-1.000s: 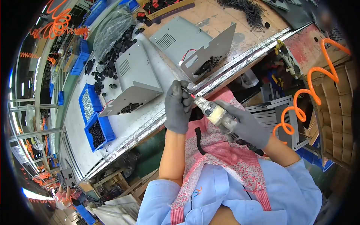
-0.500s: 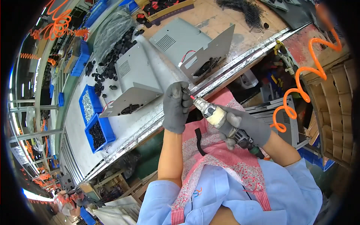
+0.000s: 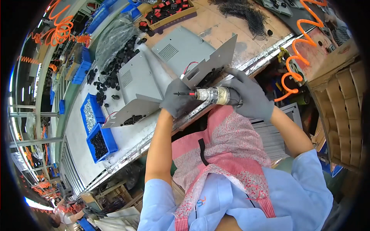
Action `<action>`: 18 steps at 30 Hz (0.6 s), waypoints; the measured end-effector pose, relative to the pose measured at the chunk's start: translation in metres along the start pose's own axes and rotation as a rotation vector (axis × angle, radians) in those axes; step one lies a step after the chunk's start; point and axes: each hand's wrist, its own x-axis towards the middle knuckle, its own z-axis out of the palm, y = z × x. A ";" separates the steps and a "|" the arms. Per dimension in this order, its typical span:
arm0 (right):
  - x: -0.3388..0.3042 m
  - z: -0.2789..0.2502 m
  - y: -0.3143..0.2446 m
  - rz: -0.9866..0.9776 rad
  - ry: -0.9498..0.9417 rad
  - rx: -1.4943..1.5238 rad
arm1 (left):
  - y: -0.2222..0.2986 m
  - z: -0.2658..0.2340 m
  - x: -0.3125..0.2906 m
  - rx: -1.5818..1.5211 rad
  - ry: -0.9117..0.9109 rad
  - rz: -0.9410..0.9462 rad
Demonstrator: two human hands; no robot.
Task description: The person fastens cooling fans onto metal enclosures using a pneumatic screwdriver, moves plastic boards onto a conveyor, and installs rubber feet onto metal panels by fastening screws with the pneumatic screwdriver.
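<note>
My right hand (image 3: 254, 96), in a grey glove, is closed around a power screwdriver (image 3: 217, 95) with a taped body. Its upper fingers stretch toward the edge of a bent grey metal housing (image 3: 212, 61). The tool lies nearly level, its thin dark bit and red collar pointing left across the front of my left hand (image 3: 176, 99). That gloved hand is at the lower left corner of the same housing; its fingers are mostly hidden. On the housing's upright face sit a dark fan and red wires (image 3: 189, 66). A second grey housing (image 3: 142, 86) stands to the left.
Blue bins hold silver screws (image 3: 89, 114) and small black parts (image 3: 99, 145). Loose black pieces (image 3: 111, 69) lie beside a plastic bag (image 3: 115, 36). A carton (image 3: 173, 17) of red-and-black parts stands at the back. An orange coiled hose (image 3: 296, 57) hangs at the right.
My right hand has moved up to the housing, and the screwdriver has swung to point left. The left hand no longer pinches at the bit tip; it is now by the housing's corner.
</note>
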 end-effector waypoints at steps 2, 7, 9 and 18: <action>0.008 0.004 0.004 0.045 -0.068 0.041 | -0.018 0.000 0.003 0.045 -0.048 0.050; 0.009 0.018 0.011 0.045 -0.060 0.097 | -0.041 0.014 0.008 0.176 -0.104 0.287; 0.011 0.019 0.007 0.095 -0.109 0.128 | -0.046 0.021 0.004 0.156 0.055 0.302; 0.012 0.025 0.002 0.001 -0.092 0.232 | -0.017 0.041 -0.013 -0.045 0.082 -0.185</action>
